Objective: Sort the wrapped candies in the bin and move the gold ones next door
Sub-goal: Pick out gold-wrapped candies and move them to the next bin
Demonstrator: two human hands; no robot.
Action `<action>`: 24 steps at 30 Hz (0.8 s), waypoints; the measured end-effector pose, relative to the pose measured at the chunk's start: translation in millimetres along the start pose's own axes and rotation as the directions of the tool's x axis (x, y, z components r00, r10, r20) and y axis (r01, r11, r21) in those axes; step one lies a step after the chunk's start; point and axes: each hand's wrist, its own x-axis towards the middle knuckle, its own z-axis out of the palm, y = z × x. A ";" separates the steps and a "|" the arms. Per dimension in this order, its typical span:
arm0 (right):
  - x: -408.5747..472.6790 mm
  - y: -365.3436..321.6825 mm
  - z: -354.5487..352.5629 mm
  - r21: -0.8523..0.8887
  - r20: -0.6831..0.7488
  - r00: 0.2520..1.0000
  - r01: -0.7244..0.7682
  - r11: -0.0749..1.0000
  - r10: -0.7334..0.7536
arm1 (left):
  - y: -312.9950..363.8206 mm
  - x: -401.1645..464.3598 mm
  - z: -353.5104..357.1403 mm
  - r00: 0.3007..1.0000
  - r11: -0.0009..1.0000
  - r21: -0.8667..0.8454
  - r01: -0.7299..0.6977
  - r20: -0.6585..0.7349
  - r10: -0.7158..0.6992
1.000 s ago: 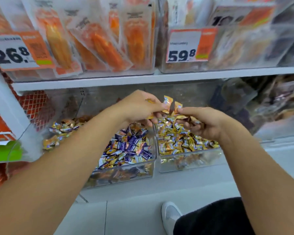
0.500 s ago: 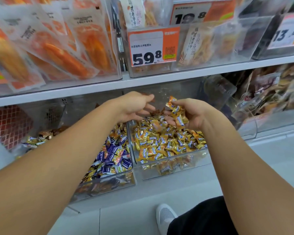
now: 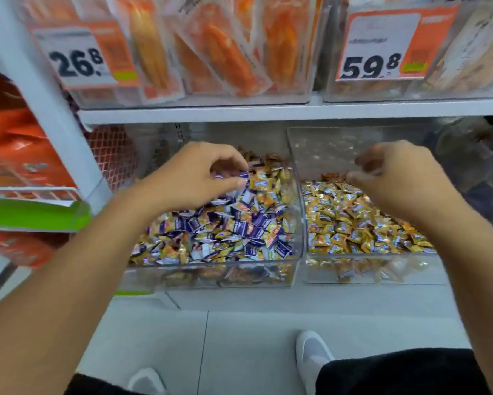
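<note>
Left hand (image 3: pixel 191 178) fingers pinch purple candy (image 3: pixel 243 178) in mixed bin (image 3: pixel 211 276); right hand (image 3: pixel 393 181) loosely curled, empty

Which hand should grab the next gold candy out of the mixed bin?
Left. The left hand is already over the mixed bin with fingertips at the wrappers, gold candies just beside them. The right hand hovers over the gold bin, apparently empty.
</note>
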 end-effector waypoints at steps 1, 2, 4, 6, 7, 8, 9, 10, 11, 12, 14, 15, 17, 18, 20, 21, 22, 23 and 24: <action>-14.8 -22.5 -6.9 0.081 -0.026 0.988 0.156 0.984 -0.154 | -19.6 -16.3 -12.4 0.993 0.994 0.032 0.103 0.053 -0.105; -28.4 -47.3 -9.4 0.210 -0.029 0.949 0.312 0.927 -0.313 | -39.6 -30.8 -21.7 0.975 0.977 0.083 0.195 0.093 -0.203; -48.2 -94.8 2.1 0.464 0.122 0.833 0.433 0.773 -0.540 | -74.2 -53.8 -27.1 0.940 0.940 0.155 0.305 0.110 -0.323; -47.6 -123.4 35.0 0.413 0.332 0.704 0.490 0.768 -0.628 | -95.3 -66.5 -17.8 0.928 0.929 0.160 0.333 0.122 -0.353; -42.2 -132.7 52.1 0.302 0.431 0.650 0.550 0.779 -0.626 | -102.4 -70.2 -11.3 0.928 0.930 0.164 0.327 0.128 -0.349; -35.6 -137.9 66.5 0.198 0.532 0.604 0.593 0.781 -0.593 | -107.7 -73.8 -5.6 0.934 0.935 0.171 0.310 0.127 -0.333; -29.0 -140.0 76.7 0.129 0.619 0.564 0.614 0.779 -0.547 | -112.0 -77.9 -2.4 0.944 0.942 0.177 0.286 0.120 -0.309; -22.8 -140.6 82.6 0.108 0.690 0.527 0.604 0.790 -0.497 | -116.0 -81.3 -1.7 0.953 0.949 0.177 0.262 0.110 -0.283; -18.3 -141.8 85.2 0.110 0.748 0.491 0.573 0.812 -0.448 | -120.1 -84.5 -2.6 0.957 0.953 0.168 0.252 0.102 -0.271; -14.9 -143.2 88.1 0.110 0.782 0.467 0.549 0.829 -0.413 | -124.1 -87.6 -3.7 0.957 0.954 0.155 0.257 0.097 -0.274; -9.2 -150.0 94.2 0.082 0.765 0.497 0.557 0.827 -0.410 | -129.7 -90.7 -4.6 0.953 0.951 0.132 0.280 0.081 -0.292; -6.4 -154.9 97.6 0.062 0.724 0.540 0.569 0.820 -0.429 | -131.5 -90.6 -3.8 0.954 0.951 0.123 0.283 0.062 -0.292; -0.2 -163.6 105.6 0.015 0.637 0.613 0.596 0.803 -0.467 | -134.7 -87.9 -1.2 0.962 0.956 0.114 0.271 0.008 -0.273; 3.5 -166.2 109.3 -0.003 0.598 0.642 0.601 0.799 -0.480 | -136.3 -86.2 0.1 0.963 0.957 0.111 0.269 -0.015 -0.269; 10.1 -169.6 111.5 0.030 0.484 0.698 0.589 0.807 -0.527 | -139.8 -83.8 2.4 0.963 0.960 0.079 0.268 -0.054 -0.264; 11.9 -171.1 110.2 0.071 0.409 0.724 0.581 0.810 -0.555 | -141.7 -83.3 3.6 0.962 0.963 0.044 0.265 -0.076 -0.261; 11.6 -173.2 107.9 0.124 0.341 0.741 0.574 0.809 -0.578 | -143.2 -83.0 4.8 0.960 0.965 0.006 0.263 -0.098 -0.262; 9.4 -174.9 107.2 0.196 0.326 0.731 0.568 0.799 -0.599 | -144.1 -83.1 6.0 0.958 0.965 -0.033 0.260 -0.117 -0.262; 4.2 -178.0 106.2 0.301 0.374 0.684 0.549 0.779 -0.627 | -144.9 -83.1 7.1 0.955 0.964 -0.072 0.256 -0.137 -0.264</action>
